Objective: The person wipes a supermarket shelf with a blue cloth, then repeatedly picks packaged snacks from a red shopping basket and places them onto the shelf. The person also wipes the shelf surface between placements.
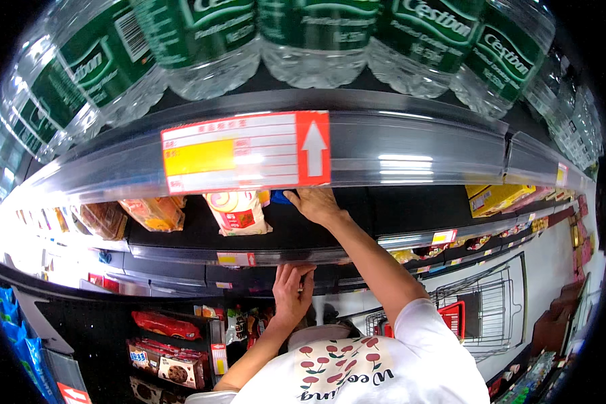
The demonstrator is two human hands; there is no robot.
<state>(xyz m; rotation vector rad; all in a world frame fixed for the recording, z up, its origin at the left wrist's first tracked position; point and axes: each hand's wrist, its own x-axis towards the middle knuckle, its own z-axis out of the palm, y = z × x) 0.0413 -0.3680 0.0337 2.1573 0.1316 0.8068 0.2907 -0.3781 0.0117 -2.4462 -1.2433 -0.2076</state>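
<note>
Black shelf [304, 233]: blue packet [280, 196] beside white snack bag [238, 214]. Right hand [318, 205] at packet, I can't tell its grip; left hand [291, 291] loosely spread below. Sideways drag might topple the bag.

Black tiered store shelves [411, 207] with glossy, clear plastic edging [471, 155] rise over a pale, smooth floor [545, 266], while harsh white light [1, 232] floods the aisle's far left side.

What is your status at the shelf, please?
Right hand at blue item, grip unclear. Left hand at lower shelf edge. Upper shelf edge partly hides blue item.
</note>
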